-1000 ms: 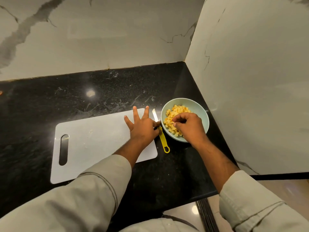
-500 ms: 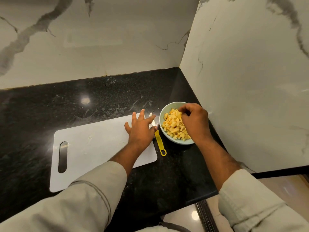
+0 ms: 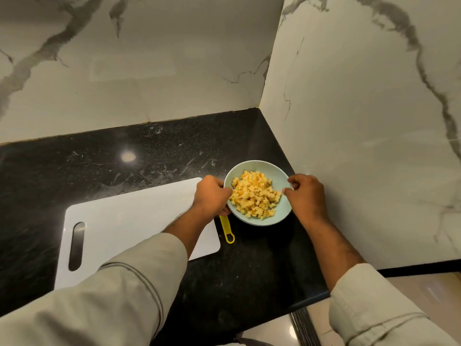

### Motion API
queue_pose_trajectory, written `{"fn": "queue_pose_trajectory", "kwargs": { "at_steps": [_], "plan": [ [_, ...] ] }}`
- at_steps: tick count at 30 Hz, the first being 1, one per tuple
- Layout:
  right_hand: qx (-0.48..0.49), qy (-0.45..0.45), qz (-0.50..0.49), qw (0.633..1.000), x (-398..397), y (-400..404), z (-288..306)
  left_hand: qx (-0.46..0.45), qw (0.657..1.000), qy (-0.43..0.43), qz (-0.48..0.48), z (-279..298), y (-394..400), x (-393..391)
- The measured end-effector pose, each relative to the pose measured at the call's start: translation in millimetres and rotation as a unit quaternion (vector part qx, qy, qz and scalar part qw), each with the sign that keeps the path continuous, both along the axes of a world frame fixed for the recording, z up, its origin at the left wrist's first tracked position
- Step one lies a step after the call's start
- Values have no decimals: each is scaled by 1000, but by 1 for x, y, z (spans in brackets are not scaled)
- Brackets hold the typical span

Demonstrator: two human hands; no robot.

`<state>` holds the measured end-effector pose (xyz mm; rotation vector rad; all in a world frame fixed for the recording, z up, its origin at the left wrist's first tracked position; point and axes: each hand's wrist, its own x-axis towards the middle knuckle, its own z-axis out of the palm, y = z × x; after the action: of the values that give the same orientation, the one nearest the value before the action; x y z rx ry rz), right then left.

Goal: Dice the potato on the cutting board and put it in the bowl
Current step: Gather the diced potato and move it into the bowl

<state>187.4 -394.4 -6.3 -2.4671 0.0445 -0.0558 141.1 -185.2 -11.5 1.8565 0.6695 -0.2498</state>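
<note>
Now both hands around bowl of diced potato

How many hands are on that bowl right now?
2. The left hand grips the bowl at its left rim, and the right hand pinches the right rim. Fingers under the bowl are hidden.

**Both hands curled at the bowl's rim**

The person's left hand reaches forward from a pale sleeve, fingers curled round the left rim of the bowl. The right hand comes in from the opposite side, thumb and fingers bent and pinching the right rim. Both forearms are bare below pushed-up cuffs, and the wrists run nearly straight.
</note>
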Motion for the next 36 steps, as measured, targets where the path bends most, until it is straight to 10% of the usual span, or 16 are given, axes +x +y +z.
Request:
{"fn": "queue_pose_trajectory", "kwargs": {
  "at_steps": [22, 36],
  "plan": [
    [-86, 3, 89, 992, 217, 107, 29, 86, 993, -36, 74, 18, 91, 202],
    [-64, 30, 65, 995, 223, 113, 7, 43, 996, -65, 49, 2, 108, 195]
  ]
}}
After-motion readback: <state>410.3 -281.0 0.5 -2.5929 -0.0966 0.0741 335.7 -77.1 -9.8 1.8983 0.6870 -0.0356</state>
